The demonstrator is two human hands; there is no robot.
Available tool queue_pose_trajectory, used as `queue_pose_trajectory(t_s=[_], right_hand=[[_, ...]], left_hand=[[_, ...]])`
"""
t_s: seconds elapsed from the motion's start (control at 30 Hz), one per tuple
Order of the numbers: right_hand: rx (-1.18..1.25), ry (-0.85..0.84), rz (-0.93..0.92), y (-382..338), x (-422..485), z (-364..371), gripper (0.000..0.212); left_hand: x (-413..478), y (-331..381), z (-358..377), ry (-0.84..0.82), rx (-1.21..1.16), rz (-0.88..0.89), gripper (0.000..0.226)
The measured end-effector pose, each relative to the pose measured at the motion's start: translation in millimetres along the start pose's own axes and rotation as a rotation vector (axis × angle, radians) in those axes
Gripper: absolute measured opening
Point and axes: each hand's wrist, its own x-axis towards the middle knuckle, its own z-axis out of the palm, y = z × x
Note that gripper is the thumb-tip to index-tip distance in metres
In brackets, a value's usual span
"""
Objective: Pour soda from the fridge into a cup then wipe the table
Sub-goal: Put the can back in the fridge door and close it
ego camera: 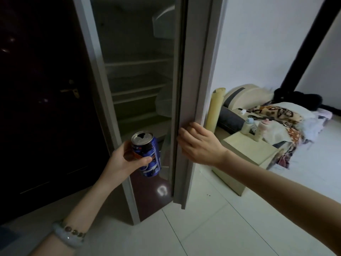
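A blue soda can (149, 159) with an opened top tilts a little to the right in front of the fridge. My left hand (122, 160) grips it around the middle, thumb across the front. My right hand (198, 144) holds the edge of the grey fridge door (191, 71), fingers curled round its rim. The door stands partly open. Inside, the fridge (136, 74) is dark, with bare white shelves.
A dark entry door (42, 93) stands left of the fridge. Right of the fridge door are a low cream cabinet (247, 150) with two bottles (248, 125) on top, a rolled mat (215, 108) and a pile of bedding (282, 115). The floor is pale tile.
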Motion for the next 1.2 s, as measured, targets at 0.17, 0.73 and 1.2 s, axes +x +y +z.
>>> queue_pose_trajectory(t_s=[0.17, 0.73, 1.2], right_hand=[[-0.036, -0.117, 0.23, 16, -60, -38, 0.034], [0.361, -0.543, 1.309, 79, -208, -72, 0.083], [0.719, -0.38, 1.661, 188, -291, -27, 0.079]], left_hand=[[-3, 13, 49, -0.09, -0.009, 0.018, 0.067], [46, 48, 187, -0.4, -0.019, 0.107, 0.061], [175, 83, 298, -0.505, 0.022, 0.196, 0.07]])
